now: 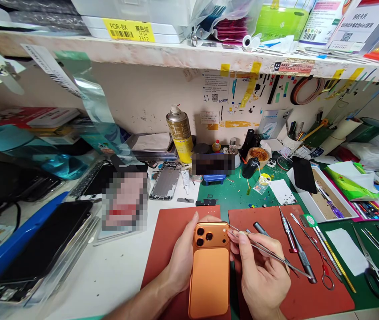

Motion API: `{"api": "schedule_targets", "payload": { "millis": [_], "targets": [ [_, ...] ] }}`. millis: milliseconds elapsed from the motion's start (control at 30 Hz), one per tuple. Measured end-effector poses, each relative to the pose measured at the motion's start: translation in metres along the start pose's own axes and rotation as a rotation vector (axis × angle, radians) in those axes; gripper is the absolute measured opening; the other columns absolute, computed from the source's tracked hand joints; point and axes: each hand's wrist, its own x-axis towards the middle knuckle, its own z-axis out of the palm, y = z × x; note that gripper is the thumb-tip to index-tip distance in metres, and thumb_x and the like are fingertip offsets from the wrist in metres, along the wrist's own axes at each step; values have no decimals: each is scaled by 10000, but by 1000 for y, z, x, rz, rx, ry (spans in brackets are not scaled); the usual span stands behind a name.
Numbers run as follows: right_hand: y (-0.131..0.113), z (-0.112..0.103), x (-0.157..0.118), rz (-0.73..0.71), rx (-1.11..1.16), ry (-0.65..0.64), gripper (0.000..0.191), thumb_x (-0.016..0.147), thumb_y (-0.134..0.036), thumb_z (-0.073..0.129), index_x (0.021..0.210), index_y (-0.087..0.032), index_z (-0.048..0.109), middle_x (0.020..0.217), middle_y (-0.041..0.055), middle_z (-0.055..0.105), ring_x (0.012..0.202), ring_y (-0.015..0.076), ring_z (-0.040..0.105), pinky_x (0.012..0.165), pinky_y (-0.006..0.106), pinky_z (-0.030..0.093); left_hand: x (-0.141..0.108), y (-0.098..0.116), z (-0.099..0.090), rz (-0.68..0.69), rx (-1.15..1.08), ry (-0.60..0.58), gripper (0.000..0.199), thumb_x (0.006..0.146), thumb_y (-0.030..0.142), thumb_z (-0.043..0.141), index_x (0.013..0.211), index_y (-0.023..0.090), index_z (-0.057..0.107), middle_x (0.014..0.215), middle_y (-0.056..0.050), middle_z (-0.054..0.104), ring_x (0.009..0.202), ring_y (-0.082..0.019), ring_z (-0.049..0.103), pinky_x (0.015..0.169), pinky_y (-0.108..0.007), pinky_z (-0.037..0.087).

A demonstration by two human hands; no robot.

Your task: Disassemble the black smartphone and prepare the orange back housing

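An orange phone is held upright over the red-brown mats, its back with several camera lenses facing me. My left hand wraps round its left side, with fingers behind the top edge. Metal tweezers are pinched in my right hand, to the right of the phone. Their tips point left and lie close to the upper right corner of the camera area; whether they touch it I cannot tell. Some fingertips show behind the phone's right edge.
Right of my right hand, screwdrivers, more tweezers and scissors lie on the mats. A white parts box stands behind them. Phones and cases fill the left side. A yellow spray can stands at the back, below a loaded shelf.
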Motion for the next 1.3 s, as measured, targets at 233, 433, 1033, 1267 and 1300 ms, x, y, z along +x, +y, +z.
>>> {"api": "schedule_targets", "payload": {
  "millis": [233, 433, 1033, 1267, 1300],
  "targets": [
    [0, 0, -2, 40, 15, 6, 186, 982, -91, 781, 1105, -226, 747, 954, 67, 858, 622, 188, 797, 537, 285, 697, 1, 0, 2, -5, -8, 6, 493, 969, 650, 678, 1013, 168, 773, 1043, -130, 840, 882, -326, 815, 791, -379, 604],
    [1, -1, -3, 66, 22, 14, 165, 982, -110, 789, 1098, -221, 750, 963, 77, 857, 637, 198, 805, 546, 291, 695, 1, 0, 2, -5, -16, 23, 471, 930, 633, 735, 999, 170, 784, 1033, -121, 844, 854, -318, 813, 765, -365, 601],
    [15, -9, -17, -71, -161, 39, 229, 967, -175, 826, 1179, -211, 748, 1077, 101, 870, 872, 290, 869, 728, 395, 745, 0, 0, 3, -1, -19, 37, 499, 903, 678, 763, 973, 185, 799, 972, -99, 844, 839, -308, 809, 843, -395, 624],
    [3, -5, -8, -259, -2, 37, 260, 1024, -118, 734, 1262, -224, 736, 1101, 71, 864, 987, 302, 855, 842, 504, 721, 0, 1, 2, -6, -14, 15, 548, 991, 674, 635, 989, 151, 796, 1003, -147, 833, 819, -302, 796, 804, -388, 613],
    [1, -5, -4, -248, 51, 78, 202, 1055, -179, 719, 1251, -226, 737, 1068, 64, 862, 966, 292, 851, 845, 509, 708, 0, 1, 2, -7, -10, 5, 573, 1005, 684, 604, 993, 142, 791, 1022, -160, 829, 809, -303, 792, 796, -391, 611]
  ]
}}
